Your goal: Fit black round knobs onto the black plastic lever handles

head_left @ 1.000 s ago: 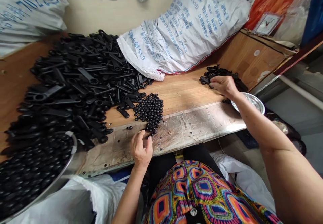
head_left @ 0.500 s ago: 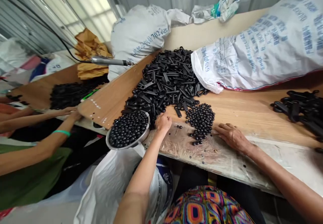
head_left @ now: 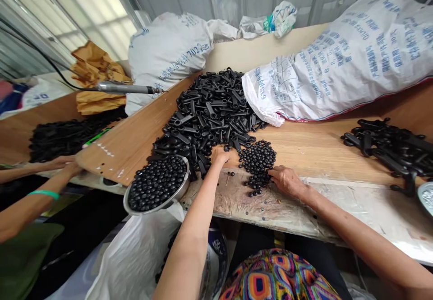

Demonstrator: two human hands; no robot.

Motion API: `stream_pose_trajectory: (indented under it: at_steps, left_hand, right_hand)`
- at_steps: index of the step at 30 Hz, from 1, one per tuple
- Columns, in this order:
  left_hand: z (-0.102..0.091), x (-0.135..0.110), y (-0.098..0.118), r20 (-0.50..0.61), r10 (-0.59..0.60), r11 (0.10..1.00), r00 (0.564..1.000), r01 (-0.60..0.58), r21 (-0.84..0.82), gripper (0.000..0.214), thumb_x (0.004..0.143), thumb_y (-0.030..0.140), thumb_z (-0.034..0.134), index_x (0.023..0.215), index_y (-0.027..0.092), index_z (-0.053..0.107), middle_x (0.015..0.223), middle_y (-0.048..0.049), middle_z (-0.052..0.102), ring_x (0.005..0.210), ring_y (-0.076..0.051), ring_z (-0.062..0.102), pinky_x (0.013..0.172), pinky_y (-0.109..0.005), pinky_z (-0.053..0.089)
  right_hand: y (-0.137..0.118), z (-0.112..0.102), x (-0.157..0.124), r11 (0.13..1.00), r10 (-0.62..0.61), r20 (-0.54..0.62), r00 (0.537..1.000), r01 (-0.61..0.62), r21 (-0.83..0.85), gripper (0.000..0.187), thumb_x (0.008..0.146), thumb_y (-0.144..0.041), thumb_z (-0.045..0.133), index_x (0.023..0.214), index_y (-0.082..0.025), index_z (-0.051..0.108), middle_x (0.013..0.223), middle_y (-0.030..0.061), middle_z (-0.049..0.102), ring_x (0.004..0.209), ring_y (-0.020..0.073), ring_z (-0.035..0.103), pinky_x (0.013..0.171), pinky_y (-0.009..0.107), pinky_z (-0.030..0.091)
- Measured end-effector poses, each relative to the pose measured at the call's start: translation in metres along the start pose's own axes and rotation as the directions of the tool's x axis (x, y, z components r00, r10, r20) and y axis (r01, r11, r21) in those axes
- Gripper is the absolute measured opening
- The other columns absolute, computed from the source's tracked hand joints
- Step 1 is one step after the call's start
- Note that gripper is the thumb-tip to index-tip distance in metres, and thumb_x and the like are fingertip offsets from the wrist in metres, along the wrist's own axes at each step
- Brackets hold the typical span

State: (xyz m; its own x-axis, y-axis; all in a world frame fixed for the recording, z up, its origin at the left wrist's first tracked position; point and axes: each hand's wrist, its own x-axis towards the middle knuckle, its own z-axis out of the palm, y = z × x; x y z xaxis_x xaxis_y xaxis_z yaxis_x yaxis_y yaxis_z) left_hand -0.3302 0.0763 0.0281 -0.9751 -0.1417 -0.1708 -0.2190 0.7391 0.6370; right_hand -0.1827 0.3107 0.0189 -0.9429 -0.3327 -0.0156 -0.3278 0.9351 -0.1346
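Note:
My left hand (head_left: 219, 154) is closed at the front edge of a big heap of black plastic levers (head_left: 213, 115) with ring-shaped ends. Whatever its fingers grip is hidden from me. On the right, a spread of small round black beads (head_left: 259, 155) lies on the table, a few reaching onto the film-covered front strip. Curled fingers of my right hand (head_left: 287, 181) touch the right edge of these beads; what is between the fingertips is too small to make out. A metal bowl (head_left: 185, 186) full of larger-looking black balls (head_left: 157, 182) stands left of my left forearm.
A wooden divider (head_left: 135, 133) carries a power screwdriver (head_left: 125, 88) near its top. White woven sacks (head_left: 169, 56) stand behind, another (head_left: 338, 65) at right. Black joined parts (head_left: 389, 146) lie far right. A co-worker's arms (head_left: 43, 196) are at left. An open white sack (head_left: 135, 255) hangs below.
My right hand has moved left to the beads, its fingers now curled at their edge. My left hand has shifted slightly forward against the levers. The view has turned right.

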Motion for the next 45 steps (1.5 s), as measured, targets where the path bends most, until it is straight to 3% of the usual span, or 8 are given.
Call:
stream_pose_trajectory:
  at_steps: [8, 18, 22, 27, 31, 35, 39, 45]
  left_hand:
    - [-0.020, -0.067, -0.004, 0.177, 0.097, 0.830, 0.979, 0.019, -0.557, 0.011, 0.059, 0.024, 0.048, 0.067, 0.017, 0.048, 0.050, 0.0029, 0.047, 0.047, -0.011, 0.051, 0.048, -0.025, 0.041]
    - [0.025, -0.173, 0.028, 0.410, 0.412, 0.370, 0.813, 0.262, -0.891, 0.030, 0.066, 0.035, 0.057, 0.087, 0.014, 0.054, 0.055, 0.0031, 0.052, 0.040, -0.008, 0.044, 0.038, -0.021, 0.031]
    - [0.033, -0.183, 0.037, 0.408, 0.374, 0.393, 0.833, 0.256, -0.883, 0.029, 0.064, 0.030, 0.059, 0.088, 0.013, 0.056, 0.055, 0.0027, 0.053, 0.040, -0.008, 0.044, 0.037, -0.020, 0.027]
    - [0.042, -0.192, 0.046, 0.364, 0.373, 0.423, 0.854, 0.192, -0.885, 0.025, 0.064, 0.026, 0.058, 0.085, 0.013, 0.058, 0.055, 0.0036, 0.052, 0.040, -0.006, 0.042, 0.039, -0.019, 0.026]
    - [0.054, -0.190, 0.049, 0.331, 0.413, 0.507, 0.848, 0.088, -0.857, 0.021, 0.065, 0.027, 0.057, 0.082, 0.015, 0.061, 0.068, -0.0007, 0.059, 0.063, -0.013, 0.055, 0.055, -0.025, 0.041]
    - [0.067, -0.190, 0.049, 0.104, 0.657, 0.719, 0.746, -0.580, -0.384, 0.024, 0.072, 0.036, 0.056, 0.081, 0.017, 0.067, 0.086, -0.0071, 0.061, 0.087, -0.021, 0.054, 0.081, -0.033, 0.040]
    - [0.083, -0.198, 0.045, 0.184, 0.821, 0.503, 0.541, -0.837, 0.216, 0.033, 0.082, 0.034, 0.045, 0.108, 0.022, 0.061, 0.078, -0.0083, 0.061, 0.082, -0.022, 0.054, 0.077, -0.032, 0.040]
    - [0.104, -0.202, 0.033, 0.425, 0.797, 0.366, 0.429, -0.903, 0.224, 0.040, 0.080, 0.015, 0.040, 0.113, 0.025, 0.059, 0.076, -0.0055, 0.062, 0.077, -0.019, 0.055, 0.069, -0.028, 0.043]
  right_hand:
    - [0.005, 0.003, -0.010, 0.997, 0.072, 0.025, 0.997, -0.072, -0.005, 0.020, 0.083, -0.020, 0.043, 0.090, -0.016, 0.061, 0.087, 0.0102, 0.064, 0.082, 0.0206, 0.058, 0.067, 0.025, 0.036]
    - [0.013, 0.002, -0.030, 0.952, 0.134, -0.043, 0.990, -0.117, 0.283, 0.019, 0.080, -0.025, 0.047, 0.088, -0.017, 0.062, 0.079, 0.0044, 0.063, 0.073, 0.0166, 0.056, 0.061, 0.024, 0.038]
    - [0.001, -0.001, -0.059, 0.339, 0.255, -0.101, 0.962, 0.009, 0.941, 0.018, 0.071, -0.030, 0.059, 0.082, -0.016, 0.062, 0.070, 0.0010, 0.060, 0.063, 0.0137, 0.053, 0.056, 0.025, 0.042]
    - [-0.022, -0.004, -0.088, -0.320, 0.257, -0.051, 0.965, 0.135, 0.938, 0.018, 0.068, -0.026, 0.066, 0.084, -0.017, 0.062, 0.067, 0.0027, 0.062, 0.060, 0.0141, 0.057, 0.051, 0.025, 0.043]
    - [-0.029, -0.008, -0.099, -0.473, 0.219, -0.049, 0.974, 0.150, 0.868, 0.019, 0.069, -0.027, 0.065, 0.085, -0.018, 0.062, 0.066, 0.0027, 0.062, 0.059, 0.0138, 0.057, 0.048, 0.024, 0.044]
    - [-0.026, -0.008, -0.110, -0.551, 0.223, -0.062, 0.973, 0.179, 0.815, 0.019, 0.069, -0.028, 0.065, 0.086, -0.019, 0.062, 0.065, 0.0014, 0.060, 0.057, 0.0130, 0.057, 0.046, 0.022, 0.043]
    - [-0.018, -0.004, -0.124, -0.577, 0.296, -0.047, 0.954, 0.217, 0.787, 0.020, 0.066, -0.027, 0.067, 0.085, -0.021, 0.063, 0.063, 0.0009, 0.060, 0.054, 0.0136, 0.056, 0.045, 0.023, 0.042]
    - [-0.001, 0.012, -0.153, -0.561, 0.405, -0.091, 0.910, 0.327, 0.760, 0.015, 0.068, -0.021, 0.067, 0.083, -0.022, 0.065, 0.065, 0.0014, 0.061, 0.057, 0.0134, 0.057, 0.045, 0.021, 0.041]
